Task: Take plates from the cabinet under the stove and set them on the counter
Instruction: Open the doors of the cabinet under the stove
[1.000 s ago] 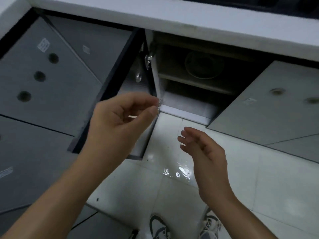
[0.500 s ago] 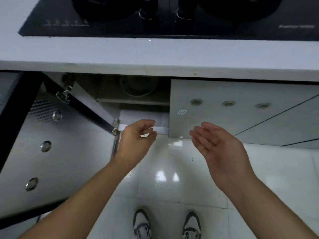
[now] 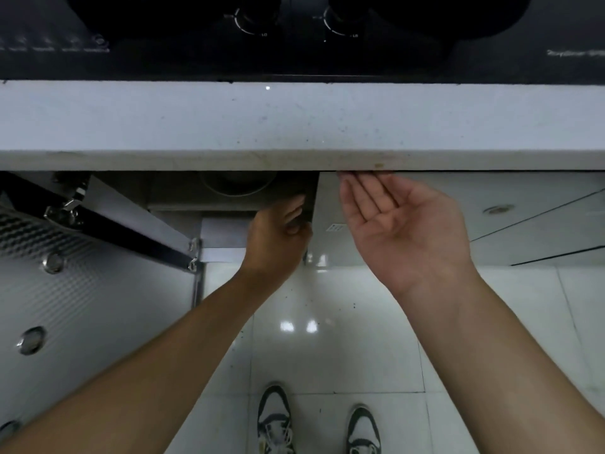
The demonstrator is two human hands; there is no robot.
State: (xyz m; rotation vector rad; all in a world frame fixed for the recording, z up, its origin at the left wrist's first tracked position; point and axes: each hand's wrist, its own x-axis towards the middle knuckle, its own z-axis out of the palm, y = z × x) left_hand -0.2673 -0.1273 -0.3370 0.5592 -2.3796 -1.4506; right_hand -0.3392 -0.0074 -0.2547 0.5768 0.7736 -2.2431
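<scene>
A pale round plate lies on the dim shelf inside the open cabinet under the black stove; only its front rim shows below the white counter. My left hand reaches into the opening, with fingers and thumb curled at the left edge of the closed right door. Palm up and fingers straight, my right hand touches that door's top edge under the counter lip with its fingertips. Neither hand touches the plate.
The left cabinet door stands swung open at the left, its embossed inner face and hinges showing. Grey door fronts run on to the right. My two shoes stand on the glossy white floor tiles.
My left hand has moved up and right from the cabinet's bottom edge to the right door's edge. My right hand has risen to the door's top. The view has come closer to the counter.
</scene>
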